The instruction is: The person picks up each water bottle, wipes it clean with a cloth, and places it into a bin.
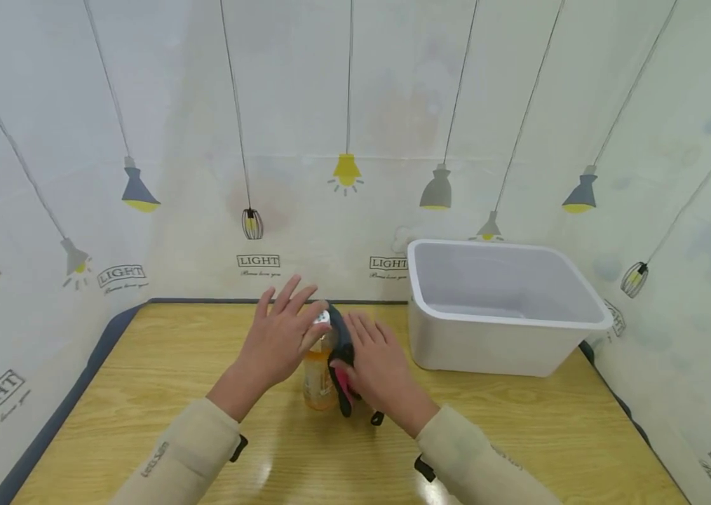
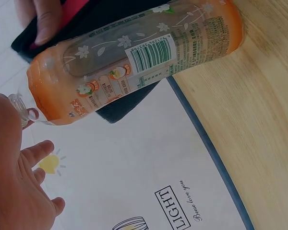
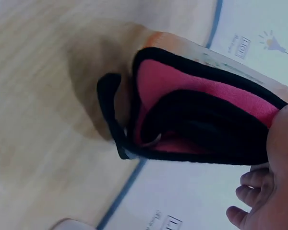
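Observation:
An orange plastic bottle (image 1: 319,382) with a printed label and barcode stands upright on the wooden table. Thumb and forefinger of my left hand (image 1: 276,340) pinch its neck near the white cap (image 1: 322,320), the other fingers spread out. Beside the bottle, on its right, is a dark blue fabric piece (image 3: 206,76) with pink lining, black edging and a black loop. My right hand (image 1: 383,365) grips this piece by its edge, thumb on the pink side. In the left wrist view, the bottle (image 2: 149,57) overlaps the fabric, hiding much of it.
A white plastic bin (image 1: 482,344) stands at the back right of the table (image 1: 172,393). Behind the table hangs a pale backdrop (image 1: 305,105) printed with lamps and LIGHT signs, its dark blue border running along the table's edges.

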`<move>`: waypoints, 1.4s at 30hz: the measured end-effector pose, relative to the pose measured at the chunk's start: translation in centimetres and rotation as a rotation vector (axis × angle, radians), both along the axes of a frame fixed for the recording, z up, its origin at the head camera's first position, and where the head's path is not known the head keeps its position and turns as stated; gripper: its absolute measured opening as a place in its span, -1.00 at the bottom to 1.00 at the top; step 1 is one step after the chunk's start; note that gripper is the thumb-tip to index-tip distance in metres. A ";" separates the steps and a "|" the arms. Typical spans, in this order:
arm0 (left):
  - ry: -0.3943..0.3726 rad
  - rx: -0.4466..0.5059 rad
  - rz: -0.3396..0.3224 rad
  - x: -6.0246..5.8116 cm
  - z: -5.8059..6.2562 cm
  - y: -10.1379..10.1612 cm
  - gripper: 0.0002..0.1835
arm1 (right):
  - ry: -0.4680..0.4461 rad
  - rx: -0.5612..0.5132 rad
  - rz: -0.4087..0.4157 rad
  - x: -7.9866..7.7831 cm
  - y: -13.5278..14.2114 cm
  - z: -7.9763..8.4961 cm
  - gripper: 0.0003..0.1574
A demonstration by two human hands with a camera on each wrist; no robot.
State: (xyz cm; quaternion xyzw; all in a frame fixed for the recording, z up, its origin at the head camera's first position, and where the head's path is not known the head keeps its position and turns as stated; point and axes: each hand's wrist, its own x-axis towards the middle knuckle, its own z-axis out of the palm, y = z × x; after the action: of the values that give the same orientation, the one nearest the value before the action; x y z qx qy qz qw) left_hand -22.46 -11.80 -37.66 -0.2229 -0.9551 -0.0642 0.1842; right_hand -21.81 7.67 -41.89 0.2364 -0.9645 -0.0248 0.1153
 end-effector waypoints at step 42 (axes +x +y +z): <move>-0.015 0.048 -0.007 0.1 -0.3 0.1 -0.52 | -0.120 -0.506 0.095 -0.1 -0.2 -2.9 -0.42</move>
State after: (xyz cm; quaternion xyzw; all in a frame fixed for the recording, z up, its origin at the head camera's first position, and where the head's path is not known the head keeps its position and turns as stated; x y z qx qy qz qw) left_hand -22.31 -11.65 -37.95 -0.2214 -0.9538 -0.0896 0.1821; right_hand -21.89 7.50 -44.79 0.2462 -0.9328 0.2368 0.1144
